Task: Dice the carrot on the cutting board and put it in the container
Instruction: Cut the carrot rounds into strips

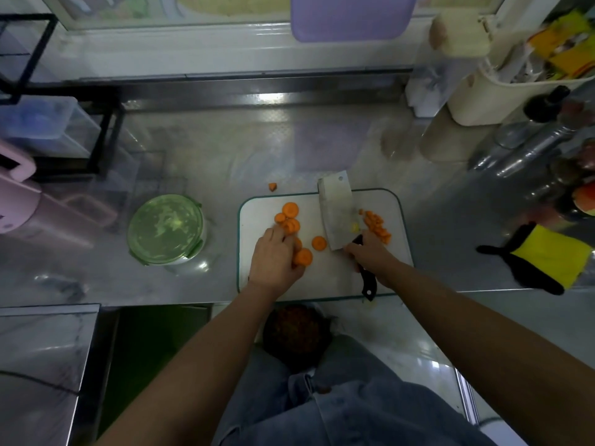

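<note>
A white cutting board [341,278] with a green rim lies on the counter. Round carrot slices [288,217] are scattered on its left half, one loose slice [318,243] near the middle. My left hand [273,262] holds a stack of carrot slices [302,257] at its fingertips. My right hand [370,252] grips the black handle of a cleaver [336,217], whose blade rests flat-edged on the board. Diced carrot pieces [378,228] lie to the right of the blade. A round container with a green lid [165,228] stands left of the board, lid on.
A stray carrot bit [272,187] lies on the counter behind the board. A yellow and black cloth [544,260] sits at the right. Bottles [528,152] and a cream bin [502,91] crowd the back right. A pink appliance [16,194] stands at the left.
</note>
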